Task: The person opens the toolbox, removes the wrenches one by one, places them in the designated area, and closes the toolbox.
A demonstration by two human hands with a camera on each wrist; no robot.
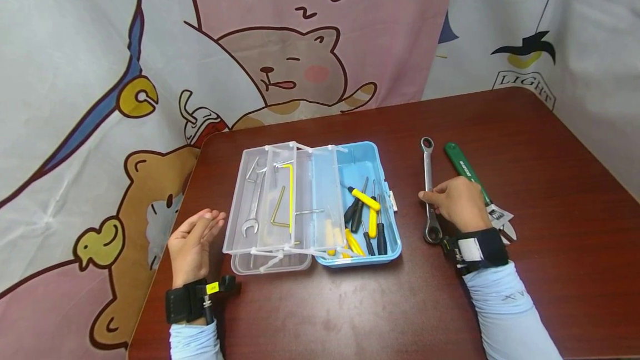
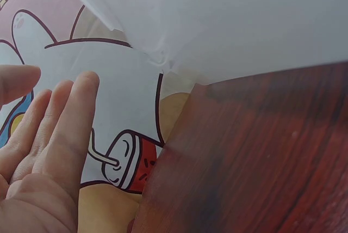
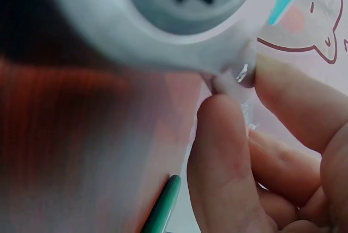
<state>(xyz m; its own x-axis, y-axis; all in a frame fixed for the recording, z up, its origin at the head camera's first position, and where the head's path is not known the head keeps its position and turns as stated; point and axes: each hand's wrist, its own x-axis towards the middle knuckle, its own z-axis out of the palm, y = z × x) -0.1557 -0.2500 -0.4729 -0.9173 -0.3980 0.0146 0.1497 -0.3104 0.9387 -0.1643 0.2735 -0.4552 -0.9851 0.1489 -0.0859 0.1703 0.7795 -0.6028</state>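
Note:
My right hand (image 1: pixel 462 204) pinches a double-ended ratchet ring wrench (image 1: pixel 428 168) by its shank, between thumb and fingers. In the right wrist view one ring end of the wrench (image 3: pixel 179 53) looms close to the camera. Just right of that hand lies an adjustable wrench (image 1: pixel 462 163) with a green handle, partly hidden by the hand. My left hand (image 1: pixel 192 243) hovers beside the left side of the toolbox, holding nothing. Its fingers (image 2: pixel 73 129) are fairly straight in the left wrist view. The blue toolbox (image 1: pixel 395 251) stands with its translucent trays (image 1: pixel 235 221) folded out leftward.
Inside the blue base are several screwdrivers (image 1: pixel 381 238) with yellow or black handles. An open-end wrench (image 1: pixel 255 204) and hex keys (image 1: pixel 291 196) lie in the trays. The brown table (image 1: pixel 340 315) meets a printed cloth (image 1: pixel 390 32) behind and at the left.

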